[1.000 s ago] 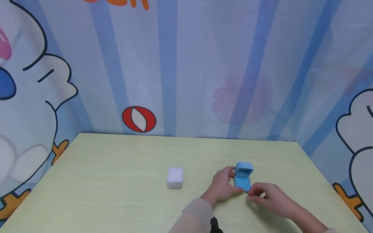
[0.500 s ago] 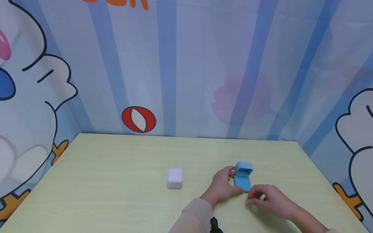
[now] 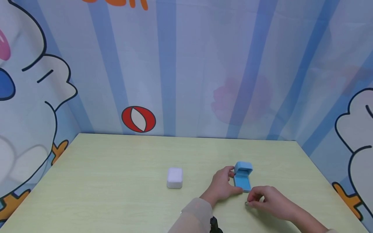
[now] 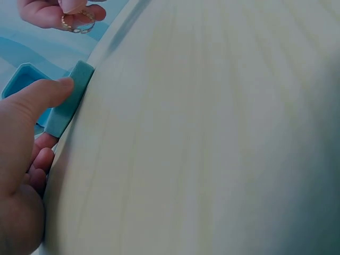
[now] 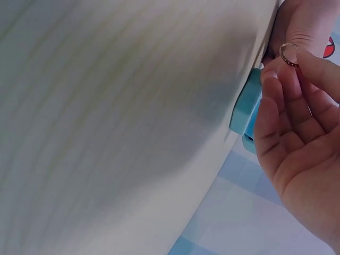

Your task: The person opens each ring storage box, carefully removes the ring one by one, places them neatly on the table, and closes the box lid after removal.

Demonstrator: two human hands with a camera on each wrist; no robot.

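Observation:
A light-blue ring box (image 3: pixel 242 184) stands on the table with its lid raised and nothing visible inside. My left hand (image 3: pixel 222 185) holds it from the left, thumb on its near edge and fingers by the lid side; the left wrist view shows the thumb (image 4: pixel 45 95) pressed to the box base (image 4: pixel 71 103). Just in front of the box, my right hand (image 3: pixel 271 202) pinches a small gold ring (image 3: pixel 246 203) between thumb and fingertips. The right wrist view shows the ring (image 5: pixel 282 56) upright at the tips of the right hand (image 5: pixel 297 143), apart from the box.
A closed pale-lilac box (image 3: pixel 175 178) sits left of my hands on the light wooden table (image 3: pixel 122 187). A printed cloth backdrop (image 3: pixel 192 71) rises behind the table and along both sides.
My right hand has shifted slightly toward me with the ring, a little farther from the box. The left hand and the ring box stay where they were.

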